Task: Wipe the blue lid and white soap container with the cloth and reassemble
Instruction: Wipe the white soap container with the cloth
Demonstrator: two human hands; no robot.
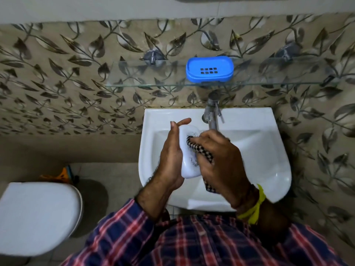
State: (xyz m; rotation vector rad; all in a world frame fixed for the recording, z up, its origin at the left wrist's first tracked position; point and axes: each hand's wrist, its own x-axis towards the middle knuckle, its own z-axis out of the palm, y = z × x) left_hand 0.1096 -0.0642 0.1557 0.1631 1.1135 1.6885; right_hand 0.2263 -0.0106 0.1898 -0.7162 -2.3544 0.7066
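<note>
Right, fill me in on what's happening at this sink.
A person stands over the sink, cleaning a soap dish. The left hand holds the white soap container above the basin, while the right hand presses a checked cloth into it. The blue lid sits apart on the glass shelf above the tap, so the two pieces aren't back together yet.
</note>
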